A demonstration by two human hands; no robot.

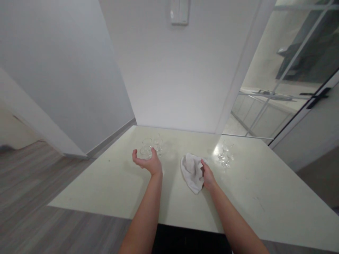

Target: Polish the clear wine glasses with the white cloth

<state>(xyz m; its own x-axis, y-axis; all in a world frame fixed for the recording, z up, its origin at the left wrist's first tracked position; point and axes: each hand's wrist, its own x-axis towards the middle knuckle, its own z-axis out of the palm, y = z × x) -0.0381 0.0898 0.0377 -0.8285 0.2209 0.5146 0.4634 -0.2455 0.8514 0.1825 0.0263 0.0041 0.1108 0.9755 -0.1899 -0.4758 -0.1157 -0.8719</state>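
Observation:
My left hand hovers palm up over the pale table, fingers curled but apart, just in front of a cluster of clear glasses. It holds nothing that I can see. My right hand grips a crumpled white cloth, lifted a little above the tabletop. Two more clear glasses stand to the right of the cloth, near the wall.
The table butts against a white wall at the back. A glass partition with a dark-framed door stands at the right. Grey wood floor lies left of the table. A wall switch is high up.

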